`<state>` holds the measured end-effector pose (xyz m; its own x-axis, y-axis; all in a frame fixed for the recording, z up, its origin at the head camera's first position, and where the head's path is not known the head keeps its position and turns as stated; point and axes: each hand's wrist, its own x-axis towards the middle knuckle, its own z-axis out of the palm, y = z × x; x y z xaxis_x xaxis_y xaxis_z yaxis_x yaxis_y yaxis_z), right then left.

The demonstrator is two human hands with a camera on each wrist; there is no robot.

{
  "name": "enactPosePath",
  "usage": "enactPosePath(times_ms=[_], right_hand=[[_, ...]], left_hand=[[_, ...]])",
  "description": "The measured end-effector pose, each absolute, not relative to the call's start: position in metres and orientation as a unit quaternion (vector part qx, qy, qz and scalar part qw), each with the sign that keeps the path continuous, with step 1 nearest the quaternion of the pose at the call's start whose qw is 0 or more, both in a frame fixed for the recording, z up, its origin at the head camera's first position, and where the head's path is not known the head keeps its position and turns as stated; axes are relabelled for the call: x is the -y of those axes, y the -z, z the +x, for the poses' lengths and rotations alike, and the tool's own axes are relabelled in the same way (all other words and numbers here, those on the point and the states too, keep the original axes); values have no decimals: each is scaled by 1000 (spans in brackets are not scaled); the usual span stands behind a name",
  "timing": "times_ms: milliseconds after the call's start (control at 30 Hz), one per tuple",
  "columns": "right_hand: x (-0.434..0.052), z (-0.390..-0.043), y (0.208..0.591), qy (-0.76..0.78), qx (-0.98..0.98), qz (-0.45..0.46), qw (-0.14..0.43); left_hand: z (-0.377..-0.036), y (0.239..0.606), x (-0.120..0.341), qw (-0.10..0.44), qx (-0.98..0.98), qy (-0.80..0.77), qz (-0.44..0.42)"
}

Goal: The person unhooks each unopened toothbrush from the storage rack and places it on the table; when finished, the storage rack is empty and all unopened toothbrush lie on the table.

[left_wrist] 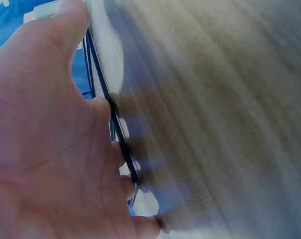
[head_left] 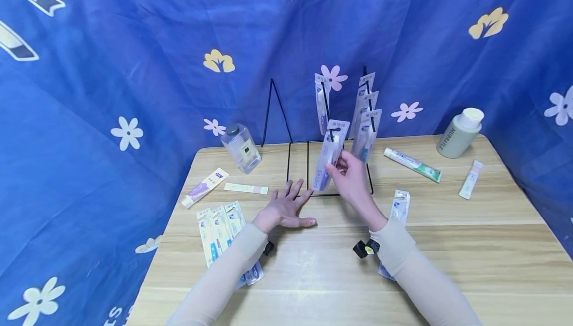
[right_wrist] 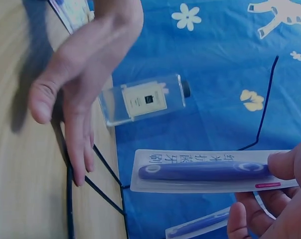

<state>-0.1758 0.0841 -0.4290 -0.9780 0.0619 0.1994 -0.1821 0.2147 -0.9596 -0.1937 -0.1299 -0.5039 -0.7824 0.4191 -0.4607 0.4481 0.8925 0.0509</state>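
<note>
My right hand [head_left: 351,175] pinches the edge of a packaged purple toothbrush [head_left: 330,159], whose top meets a hook of the black wire rack [head_left: 288,166]. In the right wrist view the toothbrush pack [right_wrist: 205,172] lies between thumb and fingers. Fingers spread, my left hand [head_left: 286,209] rests at the rack's front base bar; the left wrist view has its fingertips along that black bar [left_wrist: 105,99]. Behind the held pack, another toothbrush pack [head_left: 322,102] hangs on the rack. Several more packs [head_left: 366,134] hang on its right side.
Several toothbrush packs [head_left: 219,231] lie at left, partly under the left sleeve. Another pack [head_left: 400,206] lies by the right forearm. Around the rack are a clear bottle [head_left: 241,149], toothpaste tubes [head_left: 205,188] [head_left: 412,164], a flat strip [head_left: 246,188], a grey-green bottle [head_left: 458,134] and a small tube [head_left: 471,179].
</note>
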Motion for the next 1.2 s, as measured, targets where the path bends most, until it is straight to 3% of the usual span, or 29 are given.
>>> enactPosePath(times_ms=[200,400,700,1000,1200], right_hand=[[-101,-142,439,-642,764,19,65],[-149,-111,453,-640,767,-39,8],[-252,-86,491,-587,796,-145,33],[-289,-74,526,-543,812,-177,-120],[-291,-75,534,-524,817,-182,-157]], left_hand=[[-193,503,131,234,-943,29,233],[-194,504,131,230,-943,23,241],[-196,503,129,230,-942,28,243],[-196,500,131,233,-943,26,236],[-195,501,131,237,-941,29,239]])
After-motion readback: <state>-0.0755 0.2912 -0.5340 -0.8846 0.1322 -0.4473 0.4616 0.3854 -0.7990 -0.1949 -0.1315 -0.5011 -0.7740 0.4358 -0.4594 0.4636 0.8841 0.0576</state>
